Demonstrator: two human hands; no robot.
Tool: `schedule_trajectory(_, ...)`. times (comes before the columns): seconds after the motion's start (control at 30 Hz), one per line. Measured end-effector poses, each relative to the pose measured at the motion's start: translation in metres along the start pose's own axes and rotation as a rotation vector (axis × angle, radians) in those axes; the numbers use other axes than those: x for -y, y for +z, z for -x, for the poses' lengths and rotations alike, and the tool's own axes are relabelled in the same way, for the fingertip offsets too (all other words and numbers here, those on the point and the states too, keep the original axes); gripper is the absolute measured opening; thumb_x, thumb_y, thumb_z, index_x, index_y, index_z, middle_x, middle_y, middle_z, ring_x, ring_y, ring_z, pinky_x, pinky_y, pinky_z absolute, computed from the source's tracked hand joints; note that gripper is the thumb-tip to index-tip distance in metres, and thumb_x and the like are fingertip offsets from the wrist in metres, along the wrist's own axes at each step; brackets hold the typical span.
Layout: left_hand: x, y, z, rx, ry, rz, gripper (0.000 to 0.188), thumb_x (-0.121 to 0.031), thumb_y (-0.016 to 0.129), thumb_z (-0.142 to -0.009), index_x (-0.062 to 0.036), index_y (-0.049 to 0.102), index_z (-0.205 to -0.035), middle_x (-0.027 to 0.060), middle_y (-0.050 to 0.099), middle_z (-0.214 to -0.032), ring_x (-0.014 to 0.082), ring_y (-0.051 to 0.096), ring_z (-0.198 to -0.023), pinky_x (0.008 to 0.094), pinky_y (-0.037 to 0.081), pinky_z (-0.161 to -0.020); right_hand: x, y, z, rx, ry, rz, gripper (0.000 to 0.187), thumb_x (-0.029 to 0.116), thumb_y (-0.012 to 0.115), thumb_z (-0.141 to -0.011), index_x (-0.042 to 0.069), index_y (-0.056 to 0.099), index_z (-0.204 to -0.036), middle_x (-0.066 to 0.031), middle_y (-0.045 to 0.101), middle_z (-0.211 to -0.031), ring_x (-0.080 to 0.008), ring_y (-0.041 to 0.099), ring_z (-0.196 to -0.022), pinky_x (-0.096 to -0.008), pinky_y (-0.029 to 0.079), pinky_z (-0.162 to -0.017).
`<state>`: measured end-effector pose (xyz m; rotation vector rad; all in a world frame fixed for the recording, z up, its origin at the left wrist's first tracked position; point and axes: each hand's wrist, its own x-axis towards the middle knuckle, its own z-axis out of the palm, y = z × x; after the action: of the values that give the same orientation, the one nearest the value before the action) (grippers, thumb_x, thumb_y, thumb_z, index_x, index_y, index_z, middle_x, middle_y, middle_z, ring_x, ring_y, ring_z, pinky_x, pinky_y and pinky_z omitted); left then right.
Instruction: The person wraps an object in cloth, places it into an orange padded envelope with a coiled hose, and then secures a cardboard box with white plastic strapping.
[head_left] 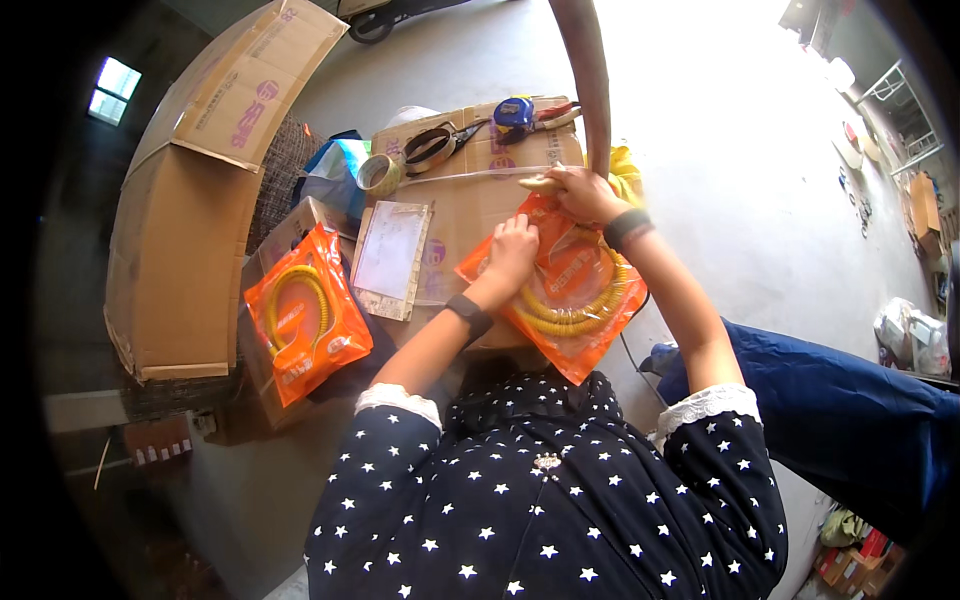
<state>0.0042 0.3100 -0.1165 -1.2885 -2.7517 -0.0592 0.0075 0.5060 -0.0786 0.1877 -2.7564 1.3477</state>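
Observation:
In front of me lies a clear-and-orange plastic bag (588, 350) with a coiled yellow hose (570, 322) inside, close to the near edge of a cardboard box. My left hand (513, 252) is closed with curled fingers on the bag's upper left part. At its top edge my right hand (587, 197) is closed on the bag, the fingertips partly hidden. A small pale-yellow piece (541, 184) sticks out beside the right fingers; its kind is unclear. Further left, a second orange bag (335, 345) with a similar yellow hose rests on another box.
The cardboard box top (470, 215) carries a tape roll (379, 175), a dark tape ring (430, 150), scissors (470, 130), a blue tape measure (513, 118) and a white paper pad (392, 250). A brown post (588, 80) rises behind my right hand. Large cartons (185, 260) stand left.

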Motion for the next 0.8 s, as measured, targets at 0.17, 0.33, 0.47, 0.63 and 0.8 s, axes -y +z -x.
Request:
schedule_trajectory(0.17, -0.01, 0.002, -0.003, -0.173, -0.101, -0.137, 0.028, -0.012, 0.054, -0.079, -0.0051, 0.052, -0.106, 0.0079, 0.055, -0.096, 0.0203, 0.056, -0.092, 0.0352, 0.042, -0.079, -0.071, 0.048, 0.013, -0.174, -0.314, 0.597, 0.039, 0.009, 0.054, -0.077, 0.011, 0.059, -0.115, -0.0106, 0.058, -0.117, -0.0261, 0.05, -0.116, -0.0383, 0.039, -0.099)
schedule_trajectory(0.33, 0.003, 0.014, -0.007, -0.01, -0.089, -0.172, 0.046, -0.022, 0.066, -0.074, -0.0022, 0.051, -0.113, 0.0082, 0.055, -0.1, 0.0222, 0.054, -0.097, 0.0428, 0.04, -0.084, -0.054, 0.02, 0.054, -0.009, -0.142, 0.277, 0.052, 0.004, 0.057, -0.073, 0.012, 0.055, -0.124, -0.0121, 0.052, -0.127, -0.03, 0.044, -0.123, -0.0401, 0.034, -0.105)
schedule_trajectory(0.47, -0.002, 0.005, -0.004, -0.057, -0.086, -0.13, 0.06, -0.026, 0.074, -0.068, -0.0015, 0.049, -0.116, 0.0089, 0.053, -0.103, 0.0242, 0.052, -0.099, 0.0442, 0.04, -0.086, -0.016, -0.009, 0.105, -0.063, -0.12, 0.288, 0.054, 0.002, 0.057, -0.073, 0.012, 0.053, -0.126, -0.0135, 0.047, -0.132, -0.0328, 0.04, -0.126, -0.0417, 0.034, -0.105)
schedule_trajectory(0.63, -0.004, -0.011, -0.005, 0.061, -0.063, -0.072, 0.062, -0.024, 0.072, -0.069, -0.001, 0.046, -0.12, 0.0094, 0.051, -0.105, 0.0248, 0.051, -0.099, 0.0439, 0.04, -0.084, -0.016, -0.003, 0.156, -0.25, 0.066, 0.075, 0.043, 0.006, 0.054, -0.077, 0.009, 0.056, -0.12, -0.0156, 0.053, -0.126, -0.0315, 0.054, -0.112, -0.0362, 0.043, -0.095)
schedule_trajectory(0.8, 0.004, 0.0, -0.005, 0.086, 0.043, 0.016, 0.053, -0.018, 0.066, -0.071, -0.0016, 0.047, -0.118, 0.0096, 0.05, -0.105, 0.025, 0.051, -0.099, 0.0426, 0.04, -0.082, -0.027, 0.019, 0.214, -0.288, 0.366, -0.529, 0.042, 0.002, 0.045, -0.08, 0.001, 0.054, -0.121, 0.0005, 0.059, -0.084, -0.0045, 0.053, -0.064, -0.018, 0.042, -0.054)
